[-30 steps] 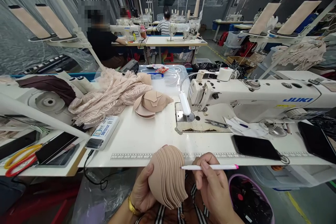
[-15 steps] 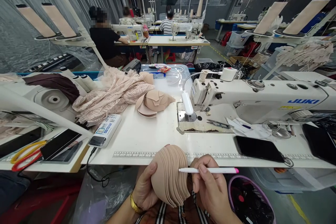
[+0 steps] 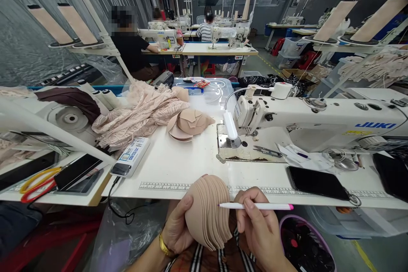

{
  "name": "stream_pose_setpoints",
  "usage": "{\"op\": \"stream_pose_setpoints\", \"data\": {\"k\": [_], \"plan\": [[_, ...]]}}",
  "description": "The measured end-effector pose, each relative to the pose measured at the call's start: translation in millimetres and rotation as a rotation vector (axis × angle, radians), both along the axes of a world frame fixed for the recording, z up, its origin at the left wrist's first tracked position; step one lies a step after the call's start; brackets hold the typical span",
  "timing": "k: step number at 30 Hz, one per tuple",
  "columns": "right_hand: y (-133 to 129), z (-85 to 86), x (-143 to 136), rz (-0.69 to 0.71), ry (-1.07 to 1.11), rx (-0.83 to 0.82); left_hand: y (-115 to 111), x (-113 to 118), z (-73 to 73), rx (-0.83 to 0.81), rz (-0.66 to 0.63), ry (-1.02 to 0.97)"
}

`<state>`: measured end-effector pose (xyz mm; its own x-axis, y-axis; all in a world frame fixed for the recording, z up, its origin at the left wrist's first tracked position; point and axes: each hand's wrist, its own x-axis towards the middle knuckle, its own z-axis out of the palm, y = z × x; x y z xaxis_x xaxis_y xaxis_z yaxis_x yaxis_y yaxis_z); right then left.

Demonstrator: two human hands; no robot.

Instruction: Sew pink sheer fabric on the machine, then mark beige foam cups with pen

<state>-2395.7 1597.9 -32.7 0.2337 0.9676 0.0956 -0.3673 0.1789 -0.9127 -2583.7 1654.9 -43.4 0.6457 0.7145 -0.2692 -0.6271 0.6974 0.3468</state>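
Note:
A fanned stack of beige bra cups (image 3: 208,214) is held over my lap at the table's front edge. My left hand (image 3: 180,225) is closed around its left side, thumb on the outer cup and the other fingers hidden behind. In my right hand (image 3: 258,225) a white marker pen with a pink end (image 3: 269,206) is pinched between thumb and fingers. The pen lies nearly level, its tip pointing left at the cup edges; whether it touches them I cannot tell. More beige cup pieces (image 3: 191,123) lie on the table beyond, beside a heap of beige lace fabric (image 3: 146,108).
A white sewing machine (image 3: 318,114) stands at the right, with thread snips (image 3: 267,151) on its bed. A black phone (image 3: 317,182) lies near the front edge. At left are a white power bank (image 3: 130,157) and scissors (image 3: 38,182). A purple-rimmed bin (image 3: 306,242) stands below right.
The whole view has shifted slightly, so most things appear a little further right. Both hands keep their hold on the cups and the pen, with the pen's tip still at the cup edges.

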Motion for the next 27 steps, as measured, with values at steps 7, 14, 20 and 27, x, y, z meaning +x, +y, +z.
{"op": "stream_pose_setpoints", "data": {"k": [7, 14, 20, 27], "plan": [[0.6, 4.6, -2.3, 0.005, 0.014, 0.004, 0.9, 2.0, 0.3, 0.004, -0.004, 0.016], [2.4, 7.2, -2.5, 0.044, 0.012, -0.043, -0.8, 2.9, 3.5, -0.003, -0.036, 0.026], [-0.6, 4.7, -0.1, 0.031, -0.019, 0.01, -0.2, 1.7, 2.7, -0.01, 0.014, 0.037], [-2.8, 9.3, -7.3, 0.055, 0.045, -0.05, 0.6, 4.1, 2.9, -0.015, -0.005, 0.009]]}}
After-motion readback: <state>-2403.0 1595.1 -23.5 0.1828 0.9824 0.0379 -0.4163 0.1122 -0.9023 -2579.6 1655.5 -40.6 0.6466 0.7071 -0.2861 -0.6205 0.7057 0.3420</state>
